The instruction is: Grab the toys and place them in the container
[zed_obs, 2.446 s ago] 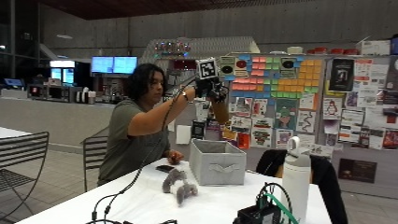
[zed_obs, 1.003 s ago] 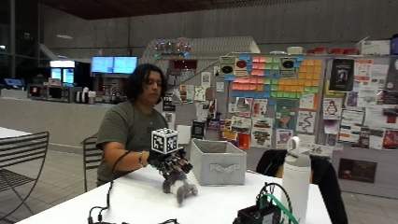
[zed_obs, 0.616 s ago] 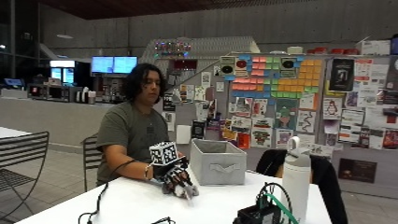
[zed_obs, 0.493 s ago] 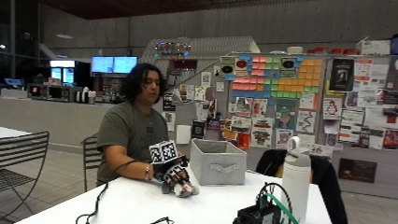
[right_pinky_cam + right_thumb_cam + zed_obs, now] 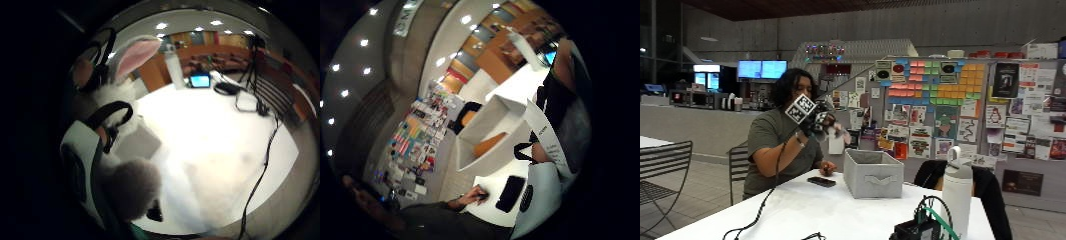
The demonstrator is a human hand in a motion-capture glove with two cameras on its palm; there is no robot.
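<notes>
1. From the outside view, a person sits behind a white desk (image 5: pixel 840 210) with the gloved right hand (image 5: pixel 821 122) raised near head height, well above the desk and to the side of the grey container (image 5: pixel 873 173).
2. The right hand's fingers are curled round a plush rabbit toy (image 5: pixel 835 131); pale fur shows just past the glove in that view.
3. In the little finger side palm view the rabbit toy (image 5: pixel 120 85) lies close against the palm: a white head with a pink-lined ear (image 5: pixel 136 54), and a grey fluffy part (image 5: pixel 134 187) lower down, with black straps crossing over it.
4. The container stands on the desk, open-topped and upright. In the thumb side palm view its inside (image 5: pixel 487 142) shows something orange lying at the bottom.
5. The bare left hand (image 5: pixel 826 169) rests on the desk just beside a flat black phone (image 5: pixel 821 181), which lies near the container's side.
6. A white bottle with a loop handle (image 5: pixel 957 192) stands upright nearer the camera, well apart from the container, with a dark device and cables (image 5: pixel 923 227) beside it.
7. A black cable (image 5: pixel 770 200) hangs from the raised arm down to the desk.
</notes>
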